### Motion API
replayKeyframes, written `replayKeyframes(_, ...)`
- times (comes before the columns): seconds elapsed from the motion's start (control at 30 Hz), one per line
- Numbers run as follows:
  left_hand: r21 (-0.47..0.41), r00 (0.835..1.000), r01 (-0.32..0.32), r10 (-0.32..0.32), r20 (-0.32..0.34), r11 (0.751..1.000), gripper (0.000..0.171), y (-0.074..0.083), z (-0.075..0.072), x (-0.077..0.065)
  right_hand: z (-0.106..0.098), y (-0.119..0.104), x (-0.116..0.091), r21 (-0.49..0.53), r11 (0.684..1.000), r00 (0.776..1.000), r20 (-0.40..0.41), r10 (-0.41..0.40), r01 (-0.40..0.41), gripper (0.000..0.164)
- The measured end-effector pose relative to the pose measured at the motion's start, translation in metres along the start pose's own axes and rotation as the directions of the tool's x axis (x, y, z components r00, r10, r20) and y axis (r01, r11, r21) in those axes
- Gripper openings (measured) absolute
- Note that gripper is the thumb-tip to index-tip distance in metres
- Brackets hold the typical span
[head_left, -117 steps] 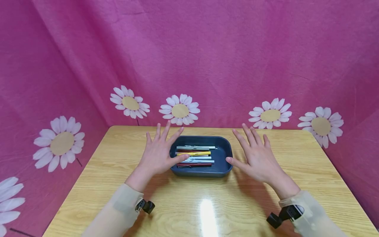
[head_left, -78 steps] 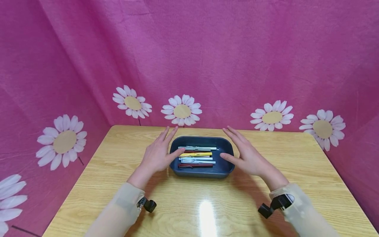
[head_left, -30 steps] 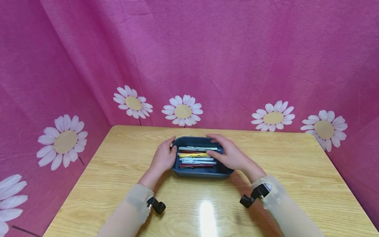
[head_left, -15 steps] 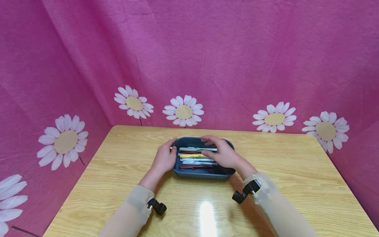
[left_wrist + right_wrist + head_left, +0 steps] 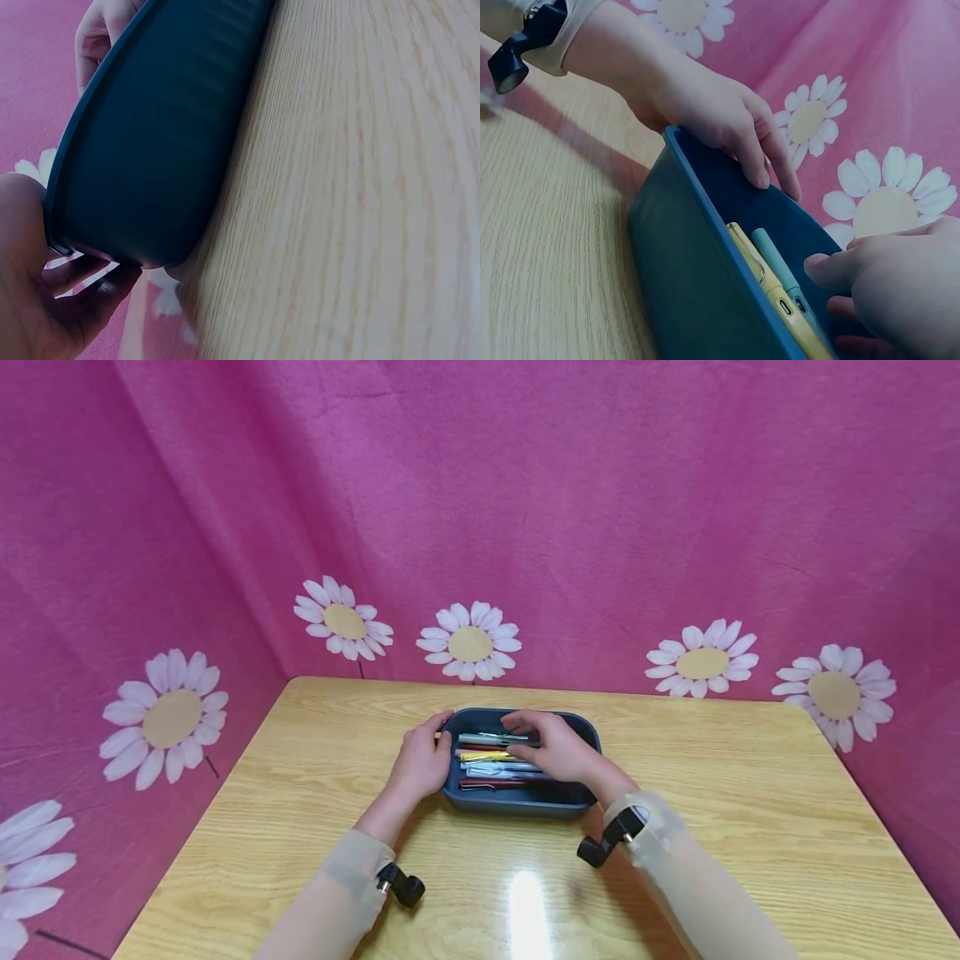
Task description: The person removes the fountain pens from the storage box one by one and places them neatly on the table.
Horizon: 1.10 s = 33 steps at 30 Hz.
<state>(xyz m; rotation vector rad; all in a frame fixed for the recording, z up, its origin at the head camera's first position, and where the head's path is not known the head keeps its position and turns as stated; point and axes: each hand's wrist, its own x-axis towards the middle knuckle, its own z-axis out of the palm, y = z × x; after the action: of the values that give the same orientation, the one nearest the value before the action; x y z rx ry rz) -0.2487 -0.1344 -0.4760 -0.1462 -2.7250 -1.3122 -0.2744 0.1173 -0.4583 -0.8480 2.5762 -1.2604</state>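
A dark blue-grey bin (image 5: 517, 810) stands on the table, with several pens lying side by side in it. Among these are a yellow pen (image 5: 480, 757), a pale green pen (image 5: 487, 739), pale blue pens (image 5: 491, 773) and a dark red pen (image 5: 483, 784). My left hand (image 5: 423, 762) grips the bin's left end; the right wrist view shows its thumb inside the rim, fingers outside. My right hand (image 5: 561, 752) reaches into the bin over the pens' right ends, thumb and fingers apart around the green pen. Contact with that pen (image 5: 778, 262) cannot be made out.
The wooden table (image 5: 735, 827) extends on both sides of the bin and in front of it. A pink cloth (image 5: 570, 527) with daisies hangs behind and at the sides. Each wrist carries a small black camera, seen at the left wrist camera (image 5: 401, 885).
From wide apart above the bin, both hands have come inward and down. The left has taken hold of the bin's left end; the right has moved left over the pens.
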Motion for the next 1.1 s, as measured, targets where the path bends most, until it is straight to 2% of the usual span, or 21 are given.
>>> replayKeyframes(0.33,-0.007,1.000,0.011,-0.011,0.011,1.000,0.043,-0.003,0.001,0.002,0.005,0.003,0.007,-0.017,1.000,1.000,0.026,0.016,-0.015,0.045)
replayKeyframes(0.8,-0.019,1.000,-0.014,0.014,0.002,1.000,0.042,-0.003,0.001,0.002,0.017,0.004,0.016,-0.134,0.991,0.999,0.024,0.025,-0.022,0.039)
replayKeyframes(1.1,-0.014,1.000,-0.017,0.017,-0.005,1.000,0.042,-0.004,0.001,0.001,0.021,0.006,0.018,-0.132,0.990,0.999,0.017,0.048,-0.046,0.040)
